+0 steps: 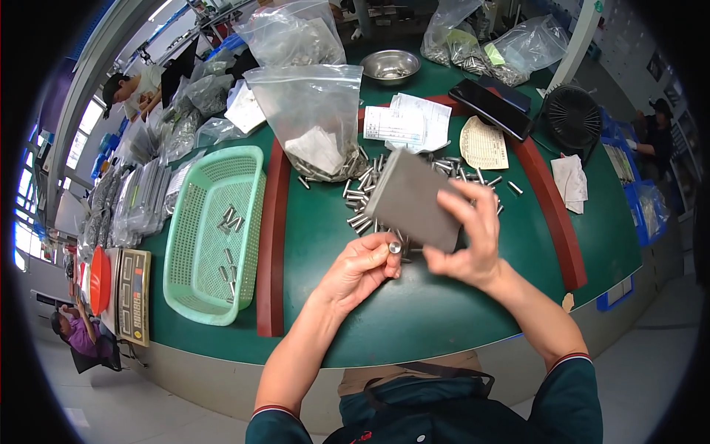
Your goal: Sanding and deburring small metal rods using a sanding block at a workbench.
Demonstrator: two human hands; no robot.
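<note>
My left hand (360, 272) pinches a small metal pin (395, 248), its round, shiny end facing up. Just to its right, my right hand (473, 240) grips a grey-brown rectangular block (418, 198) with a paler edge, tilted and slightly blurred; it resembles a sanding sponge. The block is close above the pin, and I cannot tell whether they touch. Behind and partly under the block lies a heap of loose metal pins (359, 204) on the green table. A green perforated plastic basket (259, 211) to the left holds several similar pins (230, 220).
Dark red bars (272, 259) border the work area. Beyond the pins stand a clear bag (303, 96) of parts, a steel bowl (390, 66), papers (399, 126) and a black phone (490, 109). A black fan (571, 116) is at right, a scale (134, 296) at far left. Other people sit farther off.
</note>
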